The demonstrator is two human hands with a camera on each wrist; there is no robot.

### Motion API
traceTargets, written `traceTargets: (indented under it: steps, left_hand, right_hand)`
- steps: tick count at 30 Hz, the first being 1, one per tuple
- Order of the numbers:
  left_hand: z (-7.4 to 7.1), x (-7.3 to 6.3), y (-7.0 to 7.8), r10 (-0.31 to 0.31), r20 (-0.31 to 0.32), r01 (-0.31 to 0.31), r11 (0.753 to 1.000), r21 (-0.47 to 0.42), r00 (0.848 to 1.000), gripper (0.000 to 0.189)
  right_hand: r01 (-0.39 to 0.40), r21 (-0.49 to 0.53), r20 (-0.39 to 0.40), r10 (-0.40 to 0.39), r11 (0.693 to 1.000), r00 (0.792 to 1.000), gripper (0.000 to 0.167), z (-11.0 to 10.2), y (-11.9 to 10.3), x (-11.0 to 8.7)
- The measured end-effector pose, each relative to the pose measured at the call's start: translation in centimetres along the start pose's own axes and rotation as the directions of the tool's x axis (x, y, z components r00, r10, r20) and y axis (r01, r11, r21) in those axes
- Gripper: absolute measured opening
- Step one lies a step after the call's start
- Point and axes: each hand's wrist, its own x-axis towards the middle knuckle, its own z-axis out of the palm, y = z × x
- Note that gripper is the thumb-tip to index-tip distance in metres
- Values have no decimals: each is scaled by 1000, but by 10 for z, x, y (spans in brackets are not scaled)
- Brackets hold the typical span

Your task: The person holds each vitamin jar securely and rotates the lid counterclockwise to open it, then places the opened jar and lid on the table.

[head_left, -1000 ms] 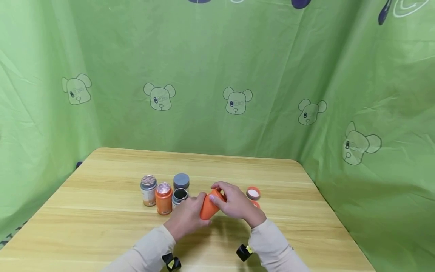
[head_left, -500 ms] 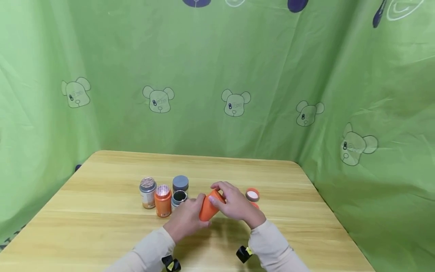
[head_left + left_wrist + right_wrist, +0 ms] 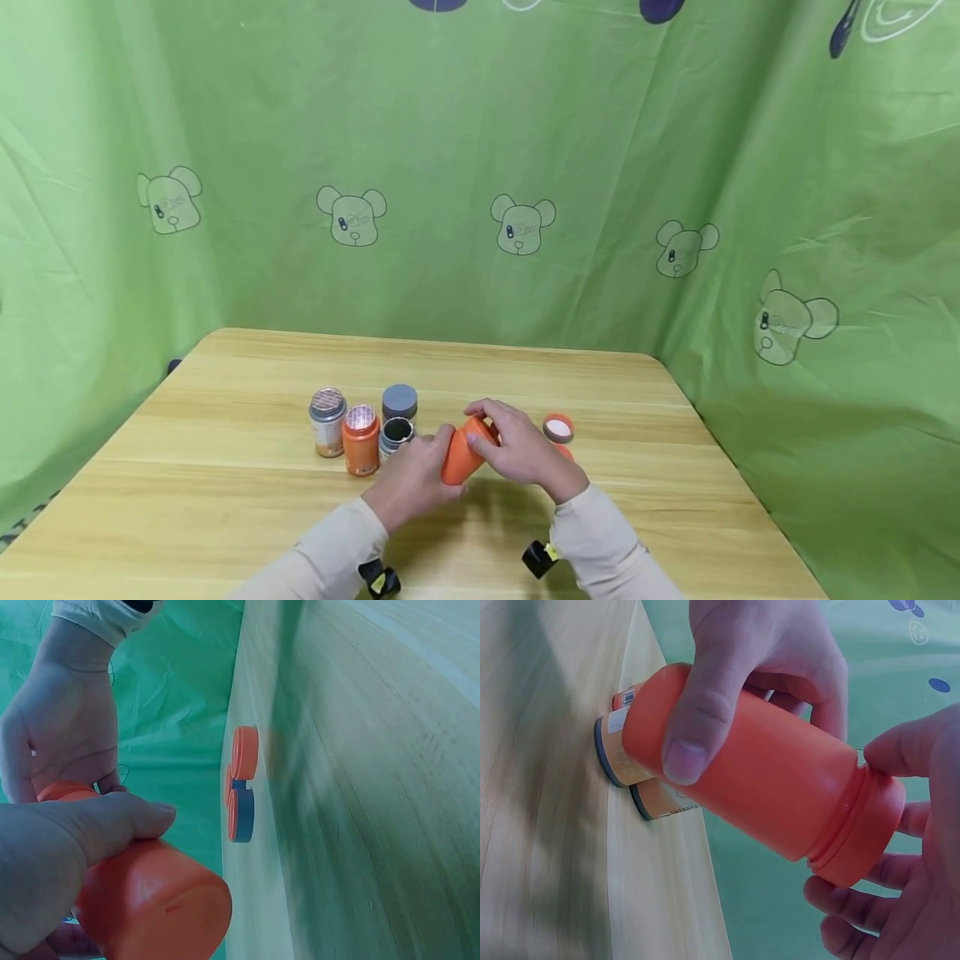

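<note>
Tilted above the table, an orange plastic bottle [image 3: 459, 462] is held between both hands. My left hand [image 3: 411, 482] grips its body, with the thumb laid along the side in the right wrist view. At the upper end, the fingers and thumb of my right hand [image 3: 523, 448] pinch the orange screw cap [image 3: 861, 838], which sits on the bottle's neck. A narrow groove shows between cap and body. Left of the hands stand an orange bottle [image 3: 362, 450] and a grey bottle [image 3: 327, 429], both with foil-sealed tops. Beside them is a bottle with a dark round top [image 3: 397, 431], partly hidden by my left hand.
A grey-capped bottle [image 3: 400, 402] stands behind the others. Several loose caps lie to the right, including a grey and orange one [image 3: 558, 427] with a white liner and an orange one [image 3: 245, 753]. Green curtains [image 3: 450, 125] hang behind the wooden table [image 3: 262, 517].
</note>
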Motion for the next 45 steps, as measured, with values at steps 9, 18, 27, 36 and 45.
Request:
traceTargets:
  steps: [9, 18, 27, 36, 45]
  left_hand:
    - [1, 0, -1, -24, 22, 24, 1000, -10, 999, 62]
    - [1, 1, -1, -17, 11, 17, 1000, -7, 1000, 61]
    - [2, 2, -2, -6, 5, 6, 1000, 0, 1000, 61]
    - [2, 2, -1, 8, -12, -8, 1000, 5, 1000, 61]
    - [2, 3, -1, 3, 0, -3, 1000, 6, 1000, 61]
  right_hand:
    - [-10, 6, 21, 10, 1000, 1000, 40, -1, 1, -1]
    - [-77, -12, 23, 77, 997, 997, 45, 2, 5, 0]
    - [-12, 29, 30, 11, 1000, 999, 38, -2, 4, -1]
    - [-54, -2, 7, 54, 999, 998, 43, 0, 3, 0]
    - [-63, 15, 20, 63, 998, 998, 42, 0, 4, -1]
